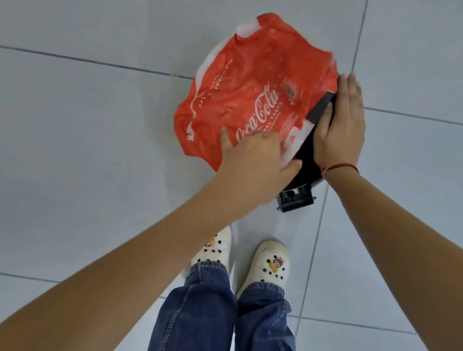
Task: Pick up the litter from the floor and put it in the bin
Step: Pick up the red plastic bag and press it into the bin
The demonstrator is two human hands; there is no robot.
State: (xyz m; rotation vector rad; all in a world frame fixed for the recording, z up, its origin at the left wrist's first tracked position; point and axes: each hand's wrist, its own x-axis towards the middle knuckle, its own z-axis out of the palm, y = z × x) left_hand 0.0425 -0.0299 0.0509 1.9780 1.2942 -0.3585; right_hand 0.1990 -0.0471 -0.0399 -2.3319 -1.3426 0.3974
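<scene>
A large crumpled red plastic wrapper (pixel 249 92) with white Coca-Cola lettering lies spread over the top of a black bin (pixel 308 160) and hides most of its opening. My left hand (pixel 255 155) presses flat on the wrapper's near edge with the fingers spread. At the bin's right rim, my right hand (pixel 339 129) grips the black edge, thumb on the inside. A red string bracelet circles the right wrist.
The bin's black foot pedal (pixel 295 201) sticks out toward me on the pale grey tiled floor (pixel 87 133). My feet in white clogs (pixel 270 264) and blue jeans stand just behind the pedal.
</scene>
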